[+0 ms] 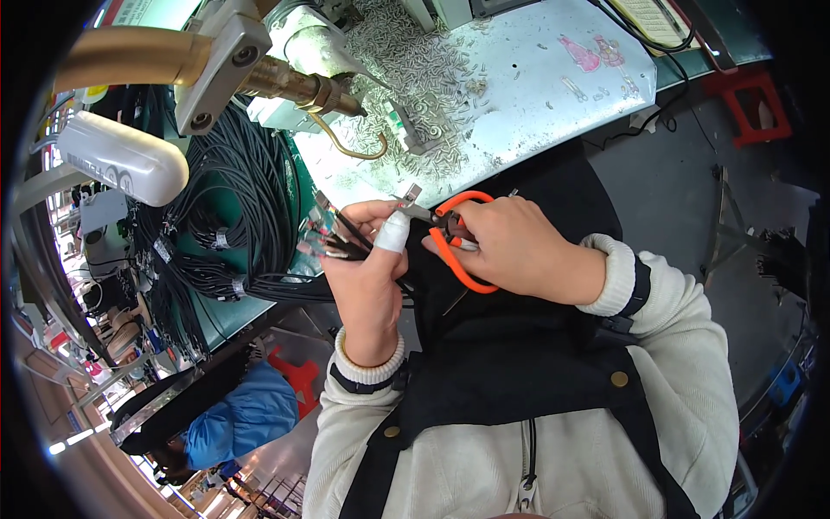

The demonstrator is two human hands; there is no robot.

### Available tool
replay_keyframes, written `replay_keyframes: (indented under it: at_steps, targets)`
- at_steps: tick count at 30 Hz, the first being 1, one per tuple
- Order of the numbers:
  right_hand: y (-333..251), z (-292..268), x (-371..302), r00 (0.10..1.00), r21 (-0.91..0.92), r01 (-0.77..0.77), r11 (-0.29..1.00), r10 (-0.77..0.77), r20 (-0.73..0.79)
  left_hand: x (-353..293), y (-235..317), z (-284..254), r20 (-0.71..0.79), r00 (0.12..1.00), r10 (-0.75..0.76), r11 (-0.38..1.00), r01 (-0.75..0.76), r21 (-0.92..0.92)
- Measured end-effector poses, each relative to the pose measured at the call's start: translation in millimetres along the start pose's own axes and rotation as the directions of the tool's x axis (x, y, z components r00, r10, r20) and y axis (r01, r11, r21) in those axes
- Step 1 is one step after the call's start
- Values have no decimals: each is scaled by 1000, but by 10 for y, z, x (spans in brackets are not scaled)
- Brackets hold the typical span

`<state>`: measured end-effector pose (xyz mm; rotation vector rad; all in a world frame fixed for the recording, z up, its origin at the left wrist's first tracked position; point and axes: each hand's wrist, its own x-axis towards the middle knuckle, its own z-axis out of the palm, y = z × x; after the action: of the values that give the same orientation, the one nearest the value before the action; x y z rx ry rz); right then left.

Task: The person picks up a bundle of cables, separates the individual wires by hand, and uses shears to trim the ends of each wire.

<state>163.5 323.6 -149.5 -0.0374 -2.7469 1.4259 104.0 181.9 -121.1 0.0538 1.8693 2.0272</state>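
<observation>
While a bundle of wire ends (324,233) is clenched in the left hand (367,268), orange-handled cutters (450,233) gripped by the right hand (510,246) are being aimed beside that bundle, so precise tip placement is judged necessary.

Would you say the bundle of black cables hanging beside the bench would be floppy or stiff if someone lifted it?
Probably floppy: the black cable bundle droops in loose loops. Likely heavy, since many strands are gathered. Its ties may keep it together.

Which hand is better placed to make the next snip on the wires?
Right. The right hand grips the orange-handled cutters, tips by the wires. The left hand is busy holding them.
</observation>
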Motion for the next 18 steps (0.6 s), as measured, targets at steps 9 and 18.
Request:
replay_keyframes:
  at_steps: [9,18]
  targets:
    - [105,-54,208,991,415,-124,901,132,8,525,20,-7,157,966,-206,943,239,-231]
    - [66,-173,696,960,603,-147,784,260,-104,736,-1,-59,196,949,-246,908,296,-296]
